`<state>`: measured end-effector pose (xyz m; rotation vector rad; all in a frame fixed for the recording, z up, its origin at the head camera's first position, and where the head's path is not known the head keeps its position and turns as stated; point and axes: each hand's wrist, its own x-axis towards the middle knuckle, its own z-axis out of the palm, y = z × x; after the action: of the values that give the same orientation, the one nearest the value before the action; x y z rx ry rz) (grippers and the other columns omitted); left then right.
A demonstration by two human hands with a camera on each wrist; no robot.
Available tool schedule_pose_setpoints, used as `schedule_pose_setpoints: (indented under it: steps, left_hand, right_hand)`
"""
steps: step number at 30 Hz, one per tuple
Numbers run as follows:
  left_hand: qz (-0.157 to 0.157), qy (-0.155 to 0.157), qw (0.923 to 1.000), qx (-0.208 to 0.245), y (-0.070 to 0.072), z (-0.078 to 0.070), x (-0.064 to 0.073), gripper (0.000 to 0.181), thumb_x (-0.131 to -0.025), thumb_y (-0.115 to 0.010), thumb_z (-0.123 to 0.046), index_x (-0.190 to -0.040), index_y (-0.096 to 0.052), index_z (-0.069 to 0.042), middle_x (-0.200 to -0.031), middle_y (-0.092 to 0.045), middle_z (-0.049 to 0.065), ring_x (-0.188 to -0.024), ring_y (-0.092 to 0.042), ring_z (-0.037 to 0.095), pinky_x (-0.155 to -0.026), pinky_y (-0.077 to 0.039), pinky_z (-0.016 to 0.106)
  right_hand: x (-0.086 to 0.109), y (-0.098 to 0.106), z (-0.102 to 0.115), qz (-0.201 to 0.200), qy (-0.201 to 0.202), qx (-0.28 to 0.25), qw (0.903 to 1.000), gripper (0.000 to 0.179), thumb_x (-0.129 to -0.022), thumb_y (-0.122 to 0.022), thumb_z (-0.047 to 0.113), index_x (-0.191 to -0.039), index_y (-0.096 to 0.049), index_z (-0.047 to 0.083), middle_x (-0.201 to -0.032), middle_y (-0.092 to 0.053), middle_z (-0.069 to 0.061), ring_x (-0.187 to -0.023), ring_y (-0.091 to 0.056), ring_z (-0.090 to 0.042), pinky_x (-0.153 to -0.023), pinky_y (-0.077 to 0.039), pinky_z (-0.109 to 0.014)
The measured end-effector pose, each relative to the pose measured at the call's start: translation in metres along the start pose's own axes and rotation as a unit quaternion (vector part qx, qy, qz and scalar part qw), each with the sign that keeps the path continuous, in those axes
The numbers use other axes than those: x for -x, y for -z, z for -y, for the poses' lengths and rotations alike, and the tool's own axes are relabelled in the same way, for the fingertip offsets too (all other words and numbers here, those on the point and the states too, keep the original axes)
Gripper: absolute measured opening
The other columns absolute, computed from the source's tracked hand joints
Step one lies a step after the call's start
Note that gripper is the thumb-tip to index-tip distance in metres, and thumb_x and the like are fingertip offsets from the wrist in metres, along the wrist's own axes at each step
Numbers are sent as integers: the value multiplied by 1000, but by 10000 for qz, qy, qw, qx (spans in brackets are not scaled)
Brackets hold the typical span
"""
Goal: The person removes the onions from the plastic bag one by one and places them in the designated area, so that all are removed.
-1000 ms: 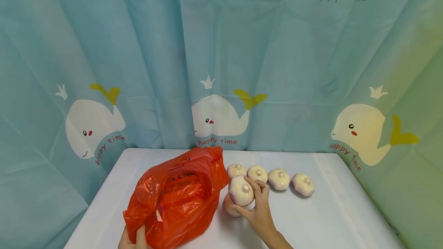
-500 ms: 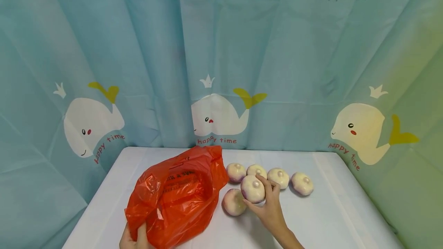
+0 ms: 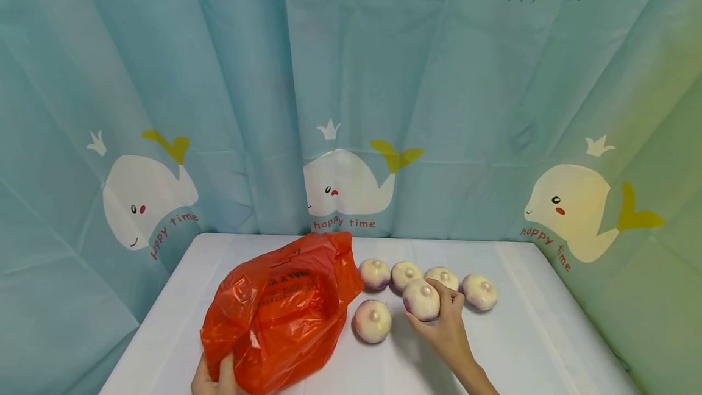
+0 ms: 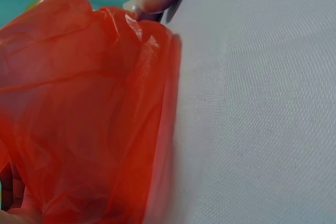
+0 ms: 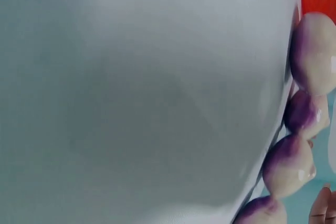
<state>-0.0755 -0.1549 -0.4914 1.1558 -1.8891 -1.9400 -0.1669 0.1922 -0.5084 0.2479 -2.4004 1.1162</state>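
At the lower left of the head view, my left hand [image 3: 214, 377] grips the lower left edge of a crumpled red plastic bag [image 3: 274, 346], whose mouth faces right. Its thumb lies over the plastic. My right hand [image 3: 446, 334] pinches a round white-and-purple bulb [image 3: 421, 299] with a small nub on top, between thumb and fingers. This bulb is in front of a similar bulb [image 3: 442, 277] in the back row and partly covers it. Left of the hand, a single bulb [image 3: 373, 322] sits near the bag, nub up. I cannot see inside the bag's bottom.
The back row also has a bulb [image 3: 375, 274] beside the bag, another bulb [image 3: 406, 275] close to it, and one bulb [image 3: 479, 292] at the right end. All stand on a white table [image 3: 526, 346]. A blue whale-print curtain [image 3: 466, 108] hangs behind.
My right hand has carried its bulb to the right, away from the bag, uncovering the front single bulb, which now stands nub up. The left hand and bag have barely moved.
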Motion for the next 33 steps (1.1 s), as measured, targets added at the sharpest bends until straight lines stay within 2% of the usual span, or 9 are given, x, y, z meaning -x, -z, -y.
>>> schedule_pose_setpoints:
  steps: [6,16,24,26,33]
  left_hand:
    - [-76,-103,9999,75,0,2,-1,65,-96,-43,-49,-144,-34,-6,-132,-48,22,-102,-51,42,-86,-41,56]
    - [-168,-200,9996,69,0,3,-4,63,-96,-44,-47,-141,-39,-3,-130,-49,24,-101,-52,41,-85,-44,58]
    - [-162,-217,9996,91,0,4,-3,63,-96,-43,-49,-141,-40,-4,-130,-50,23,-101,-53,42,-82,-46,57]
    - [-123,-202,9997,38,0,3,-3,65,-95,-42,-50,-141,-39,-4,-129,-50,24,-99,-54,43,-80,-47,57]
    - [9,-193,9998,-90,3,7,-6,62,-97,-41,-46,-141,-36,-2,-129,-48,27,-100,-53,46,-75,-50,58]
  right_hand:
    - [1,3,-7,206,-75,148,9997,77,-64,-88,26,-128,-48,13,-111,-34,-17,-94,-49,-32,-73,-48,-48]
    - [9,1,-19,727,392,478,9954,75,-66,-86,27,-128,-47,9,-109,-36,-20,-91,-54,-34,-70,-53,-49]
    - [8,3,-19,988,499,436,9929,76,-67,-86,23,-130,-46,8,-111,-37,-21,-93,-55,-36,-72,-53,-50]
    - [8,3,-20,1053,469,411,9925,77,-66,-86,20,-130,-46,6,-111,-38,-22,-94,-56,-37,-72,-53,-50]
    - [13,3,-22,1543,-55,451,9870,81,-67,-85,24,-135,-45,6,-113,-40,-18,-94,-57,-34,-73,-53,-46]
